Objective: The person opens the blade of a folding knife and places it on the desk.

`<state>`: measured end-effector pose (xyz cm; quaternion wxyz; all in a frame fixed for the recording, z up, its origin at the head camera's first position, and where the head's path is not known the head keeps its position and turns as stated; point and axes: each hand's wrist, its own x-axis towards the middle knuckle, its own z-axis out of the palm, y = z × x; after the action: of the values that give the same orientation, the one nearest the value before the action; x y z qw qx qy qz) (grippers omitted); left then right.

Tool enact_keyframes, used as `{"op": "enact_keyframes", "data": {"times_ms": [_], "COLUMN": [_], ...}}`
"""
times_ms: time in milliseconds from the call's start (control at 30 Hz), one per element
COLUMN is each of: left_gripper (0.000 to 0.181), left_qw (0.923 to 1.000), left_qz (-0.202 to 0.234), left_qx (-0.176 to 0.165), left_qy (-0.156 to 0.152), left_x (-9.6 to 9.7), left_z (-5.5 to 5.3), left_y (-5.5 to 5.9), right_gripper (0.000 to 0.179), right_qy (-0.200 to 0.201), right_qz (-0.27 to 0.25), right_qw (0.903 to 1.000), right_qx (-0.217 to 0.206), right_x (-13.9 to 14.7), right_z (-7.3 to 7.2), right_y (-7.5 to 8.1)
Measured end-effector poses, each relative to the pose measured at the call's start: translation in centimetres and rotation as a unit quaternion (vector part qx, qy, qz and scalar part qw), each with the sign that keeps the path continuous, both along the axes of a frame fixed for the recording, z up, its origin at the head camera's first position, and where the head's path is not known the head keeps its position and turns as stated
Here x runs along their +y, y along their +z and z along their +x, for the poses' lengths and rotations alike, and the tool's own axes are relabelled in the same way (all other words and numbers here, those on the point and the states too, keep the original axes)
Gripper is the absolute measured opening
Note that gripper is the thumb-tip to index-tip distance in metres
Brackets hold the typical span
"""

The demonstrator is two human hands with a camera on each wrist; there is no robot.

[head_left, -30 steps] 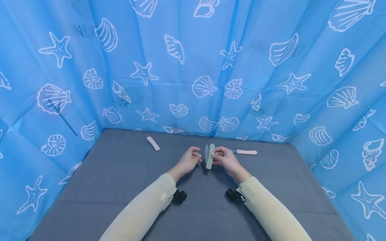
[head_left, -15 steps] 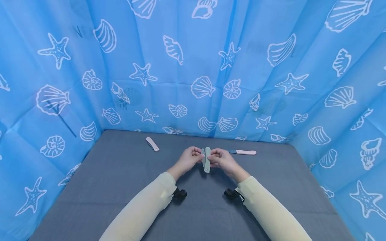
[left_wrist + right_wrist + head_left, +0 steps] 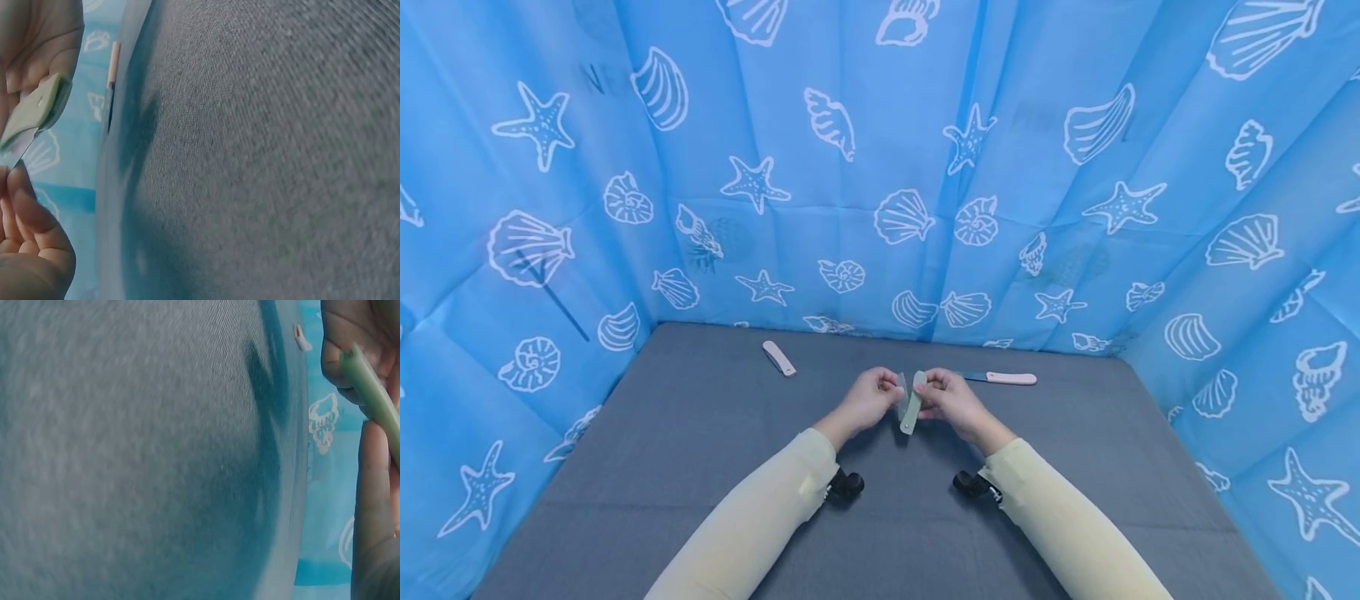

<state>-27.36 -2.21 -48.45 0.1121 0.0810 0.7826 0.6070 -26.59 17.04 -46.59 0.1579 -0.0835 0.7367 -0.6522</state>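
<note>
A pale green folding knife (image 3: 912, 410) is held above the table between both hands, partly unfolded, its pivot end lowest. My right hand (image 3: 953, 401) grips the green handle between thumb and fingers. My left hand (image 3: 867, 399) pinches the blade, which stands at a narrow angle off the handle. In the left wrist view the blade (image 3: 22, 145) comes out of the handle and reaches the left fingertips (image 3: 19, 178). Part of the handle is hidden by the fingers in the right wrist view.
Far left on the grey table (image 3: 700, 467) lies a folded pink knife (image 3: 779, 358). Behind the right hand lies another pink-handled knife (image 3: 1011, 378), unfolded, its blade pointing left. A blue curtain (image 3: 850, 167) with shell prints hangs along the table's back and sides.
My left hand was apart from the knife and has taken hold of its blade. My right hand has brought the knife slightly left and toward me, and the handle's lower end has swung left.
</note>
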Motion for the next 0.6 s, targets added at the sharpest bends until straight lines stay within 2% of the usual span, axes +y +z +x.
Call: {"op": "enact_keyframes", "data": {"times_ms": [200, 333, 433, 600], "left_gripper": [0.017, 0.017, 0.017, 0.014], "left_qw": [0.996, 0.9896, 0.9898, 0.9962], "left_qz": [0.036, 0.077, 0.093, 0.079], "left_qx": [0.018, 0.021, 0.02, -0.005], "left_qy": [0.08, 0.12, 0.106, 0.036], "left_x": [-0.3, -0.5, -0.9, -2.3], "left_z": [-0.2, -0.1, -0.1, -0.7], "left_y": [-0.6, -1.0, -0.7, 0.8], "right_gripper": [0.021, 0.019, 0.018, 0.03], "right_qy": [-0.084, -0.093, -0.081, -0.022], "right_qz": [-0.062, -0.088, -0.081, -0.04], "right_qw": [0.9944, 0.9916, 0.9932, 0.9989], "right_qx": [-0.017, -0.018, -0.022, -0.014], "right_x": [-0.1, 0.3, 0.8, 1.9], "right_z": [0.0, 0.0, -0.1, -0.1], "right_y": [-0.3, -0.4, -0.1, 0.5]}}
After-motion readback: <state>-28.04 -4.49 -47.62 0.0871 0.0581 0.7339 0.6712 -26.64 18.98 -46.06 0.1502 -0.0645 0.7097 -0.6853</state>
